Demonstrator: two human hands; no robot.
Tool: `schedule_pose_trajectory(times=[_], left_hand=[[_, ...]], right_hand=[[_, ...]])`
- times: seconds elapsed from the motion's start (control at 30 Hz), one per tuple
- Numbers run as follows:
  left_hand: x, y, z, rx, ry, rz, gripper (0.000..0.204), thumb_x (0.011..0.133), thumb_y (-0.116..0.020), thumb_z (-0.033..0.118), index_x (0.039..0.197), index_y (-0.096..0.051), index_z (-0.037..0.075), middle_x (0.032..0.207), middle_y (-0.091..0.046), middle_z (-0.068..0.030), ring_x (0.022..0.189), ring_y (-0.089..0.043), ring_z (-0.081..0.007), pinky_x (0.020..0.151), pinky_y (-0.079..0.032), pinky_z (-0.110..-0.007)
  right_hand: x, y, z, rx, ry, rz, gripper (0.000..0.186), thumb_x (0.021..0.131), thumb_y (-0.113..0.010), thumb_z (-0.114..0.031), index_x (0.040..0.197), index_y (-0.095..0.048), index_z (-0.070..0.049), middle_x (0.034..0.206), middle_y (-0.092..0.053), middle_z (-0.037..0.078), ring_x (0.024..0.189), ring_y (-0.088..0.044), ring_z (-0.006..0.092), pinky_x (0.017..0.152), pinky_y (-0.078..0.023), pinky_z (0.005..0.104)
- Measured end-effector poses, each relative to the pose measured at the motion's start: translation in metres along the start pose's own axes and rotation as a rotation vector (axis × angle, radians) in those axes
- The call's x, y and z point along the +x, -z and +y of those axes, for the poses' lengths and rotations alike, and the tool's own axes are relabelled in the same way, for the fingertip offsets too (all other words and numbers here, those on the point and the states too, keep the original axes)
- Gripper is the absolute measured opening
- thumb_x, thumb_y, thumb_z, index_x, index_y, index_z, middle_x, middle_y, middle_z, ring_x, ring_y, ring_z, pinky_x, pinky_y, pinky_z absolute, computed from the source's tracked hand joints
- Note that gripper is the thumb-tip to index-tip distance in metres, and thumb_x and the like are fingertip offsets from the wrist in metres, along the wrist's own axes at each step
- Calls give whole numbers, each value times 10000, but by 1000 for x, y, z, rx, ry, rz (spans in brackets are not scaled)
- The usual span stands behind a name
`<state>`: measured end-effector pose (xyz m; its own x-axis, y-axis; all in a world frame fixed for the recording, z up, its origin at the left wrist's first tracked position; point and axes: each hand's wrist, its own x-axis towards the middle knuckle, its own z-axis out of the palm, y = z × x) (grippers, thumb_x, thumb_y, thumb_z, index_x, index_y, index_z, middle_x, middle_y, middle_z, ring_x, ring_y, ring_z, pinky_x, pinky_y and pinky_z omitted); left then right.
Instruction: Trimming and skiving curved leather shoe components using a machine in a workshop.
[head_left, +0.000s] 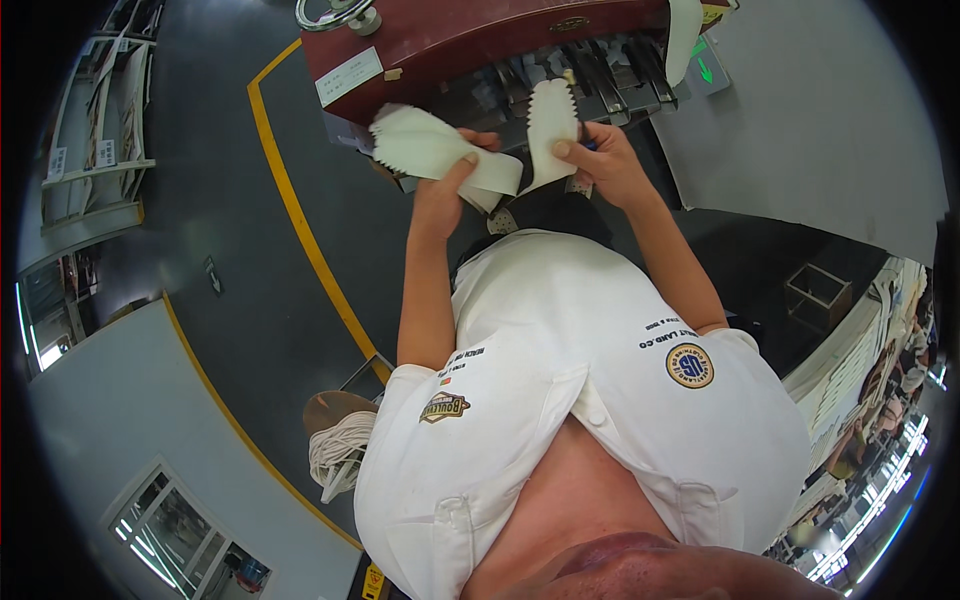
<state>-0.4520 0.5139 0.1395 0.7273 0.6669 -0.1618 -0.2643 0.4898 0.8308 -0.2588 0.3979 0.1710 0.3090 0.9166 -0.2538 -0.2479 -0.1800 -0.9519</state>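
Observation:
My left hand (447, 192) is closed on a cream flat piece (425, 148) with a toothed edge, thumb on top and fingers beneath. It looks layered and its near end folds over. Between thumb and fingers my right hand (612, 168) pinches a second cream strip (552, 115), toothed along its edge and standing up toward the machine. Its lower end tapers toward the first piece; whether the two are joined I cannot tell. Something small and dark blue shows by my right fingers, too hidden to name. Both hands are just in front of a dark red machine (480, 45).
Dark metal bars (605, 85) stick out under the machine's front, and a metal handwheel (335, 15) sits at its left. A cream strip (683, 40) hangs at its right. Coiled pale cord (340, 452) lies on a round brown top at lower left. A wire-frame box (817, 298) stands right.

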Motion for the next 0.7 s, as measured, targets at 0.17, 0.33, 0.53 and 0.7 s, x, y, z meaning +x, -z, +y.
schedule_pose_trajectory(times=[0.17, 0.33, 0.53, 0.7], left_hand=[[-20, 53, 15, 407, -197, 372, 326, 859, -493, 102, 1171, -471, 9, 1115, -595, -174, 1064, -549, -257, 949, -412, -376], [-47, 77, 36, 326, -303, 592, 339, 855, -418, 96, 1175, -451, -12, 1099, -589, -205, 1047, -553, -302, 944, -416, -417], [-64, 103, 44, 17, -276, 544, 322, 791, -451, 128, 1073, -503, -19, 926, -618, -198, 993, -585, -347, 924, -431, -447], [-53, 52, 34, 153, -46, -14, 316, 767, -480, 63, 1067, -514, -30, 950, -624, -170, 1000, -587, -327, 938, -413, -428]], right_hand=[[-18, 80, 0, 195, 55, 60, 171, 870, -604, -190, 905, -541, -35, 688, -544, 2, 419, -405, 38, 373, -323, 180], [-56, 183, -15, 523, 294, 395, 222, 906, -556, -274, 926, -534, -54, 762, -547, 20, 669, -519, 126, 519, -422, 258], [-67, 205, -16, 479, 278, 18, 291, 876, -565, -224, 1065, -538, -5, 972, -612, 110, 871, -629, 235, 735, -528, 365], [-22, 85, -18, -305, -294, -83, 318, 772, -684, -265, 918, -624, 11, 682, -566, 0, 549, -516, 77, 479, -395, 230]])
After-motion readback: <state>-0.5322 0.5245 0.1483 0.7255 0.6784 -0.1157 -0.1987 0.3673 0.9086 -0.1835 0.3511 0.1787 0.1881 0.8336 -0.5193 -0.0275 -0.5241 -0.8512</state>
